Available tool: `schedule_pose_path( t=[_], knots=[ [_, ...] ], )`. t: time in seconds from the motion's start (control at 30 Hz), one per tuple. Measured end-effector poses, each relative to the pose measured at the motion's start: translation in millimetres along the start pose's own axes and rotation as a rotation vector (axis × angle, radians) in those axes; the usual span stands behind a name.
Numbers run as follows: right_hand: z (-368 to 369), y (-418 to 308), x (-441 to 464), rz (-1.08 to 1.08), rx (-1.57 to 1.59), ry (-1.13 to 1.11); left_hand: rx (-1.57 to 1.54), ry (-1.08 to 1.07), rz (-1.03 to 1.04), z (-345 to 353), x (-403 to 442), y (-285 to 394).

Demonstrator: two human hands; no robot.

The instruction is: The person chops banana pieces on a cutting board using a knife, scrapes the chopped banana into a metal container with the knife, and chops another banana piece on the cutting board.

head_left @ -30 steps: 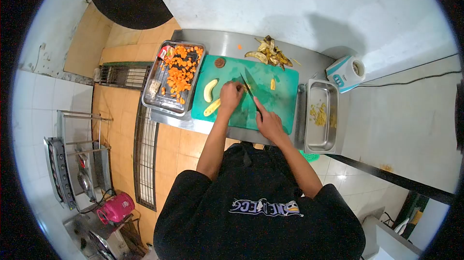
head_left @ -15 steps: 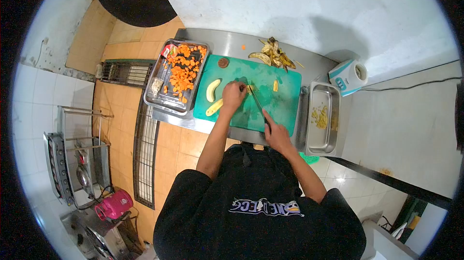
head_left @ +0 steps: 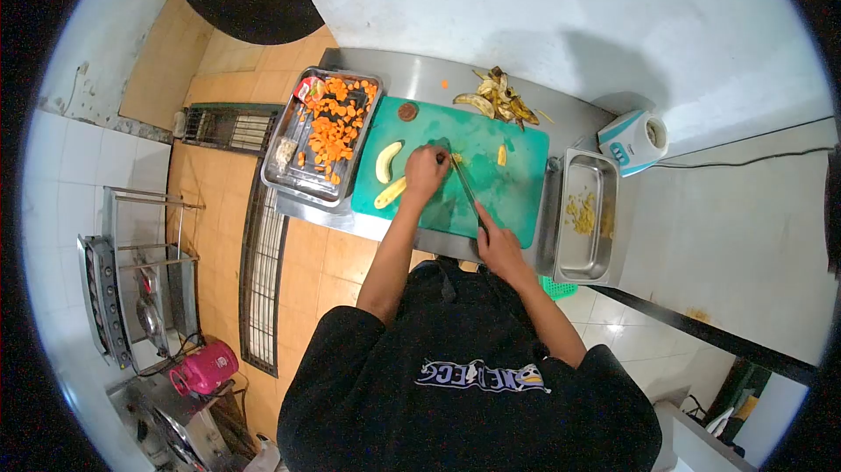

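Observation:
My right hand (head_left: pixel 501 248) is closed round the dark handle of a kitchen knife (head_left: pixel 466 184), its blade slanting up and left across the green cutting board (head_left: pixel 438 117). At the blade's far end, my left hand (head_left: pixel 427 167) is closed with bent fingers on a piece of banana, mostly hidden by them. Small yellow banana bits (head_left: pixel 456 158) lie beside those fingertips. Left of that hand rests a peeled banana (head_left: pixel 388 162); another banana (head_left: pixel 389 193) is partly covered by my wrist. A separate banana piece (head_left: pixel 502 155) lies on the right half of the board.
Sliced carrots (head_left: pixel 333 134) fill a metal tray (head_left: pixel 266 156) at left. Banana peels (head_left: pixel 498 97) lie behind the board. At right stand a steel pan (head_left: pixel 587 275) with yellow pieces and a paper roll (head_left: pixel 632 143). A round brown object (head_left: pixel 407 111) sits on the board.
The knife and my right hand have shifted very slightly, the blade remaining by my left fingertips. My left hand keeps nearly the same place; the whole view has moved a little.

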State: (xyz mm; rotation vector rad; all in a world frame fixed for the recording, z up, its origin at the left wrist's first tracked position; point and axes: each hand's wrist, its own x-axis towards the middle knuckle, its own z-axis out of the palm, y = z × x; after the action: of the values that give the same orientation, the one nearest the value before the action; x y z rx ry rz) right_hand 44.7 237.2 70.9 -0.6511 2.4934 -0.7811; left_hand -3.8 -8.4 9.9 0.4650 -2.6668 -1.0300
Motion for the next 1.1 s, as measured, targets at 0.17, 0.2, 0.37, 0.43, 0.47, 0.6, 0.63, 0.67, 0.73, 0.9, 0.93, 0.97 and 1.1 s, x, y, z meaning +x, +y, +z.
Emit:
schedule_pose_path(
  t=[0.17,0.2,0.37,0.43,0.47,0.6,0.63,0.67,0.73,0.9,0.93,0.97,1.1],
  knots=[
    [-7.8,-5.0,6.4,-0.057,-0.004,0.082,-0.005,-0.020,-0.006,-3.1,-1.0,3.2],
    [-9.6,-11.4,16.9,-0.057,-0.003,0.083,-0.003,-0.021,-0.005,-3.2,-1.6,3.0],
    [-3.0,-27.7,60.9,-0.028,-0.048,0.051,-0.023,-0.027,-0.038,-8.4,-0.9,8.6],
    [1.5,-23.3,53.5,-0.004,-0.034,0.022,-0.030,-0.022,-0.021,-4.7,-0.5,4.4],
    [2.8,-20.1,47.6,0.023,-0.023,-0.010,-0.040,-0.018,-0.005,-2.9,0.5,1.7],
    [5.9,-2.5,9.5,-0.005,-0.005,0.031,-0.010,0.029,0.046,3.3,0.1,-2.8],
    [5.3,0.7,3.1,-0.010,-0.019,0.027,-0.012,0.019,0.036,2.2,0.5,-2.0],
    [5.8,3.4,-0.4,-0.013,-0.032,0.022,-0.013,0.007,0.024,1.2,0.1,-1.4],
    [-4.8,-8.2,5.7,0.016,-0.028,0.004,-0.023,0.000,-0.001,2.0,0.2,0.2],
    [-6.9,-26.8,47.7,-0.020,0.001,0.024,-0.022,0.017,0.004,-1.6,-1.0,2.0],
    [-4.2,-26.9,52.4,-0.021,-0.006,0.029,-0.016,0.017,-0.005,-1.3,-0.3,2.2],
    [-1.6,-26.5,54.9,-0.023,-0.013,0.031,-0.010,0.017,-0.016,-1.1,-0.7,2.0],
    [10.4,-10.1,28.7,-0.018,-0.004,0.054,-0.025,0.018,0.009,0.5,-1.3,-1.4]
  ],
)
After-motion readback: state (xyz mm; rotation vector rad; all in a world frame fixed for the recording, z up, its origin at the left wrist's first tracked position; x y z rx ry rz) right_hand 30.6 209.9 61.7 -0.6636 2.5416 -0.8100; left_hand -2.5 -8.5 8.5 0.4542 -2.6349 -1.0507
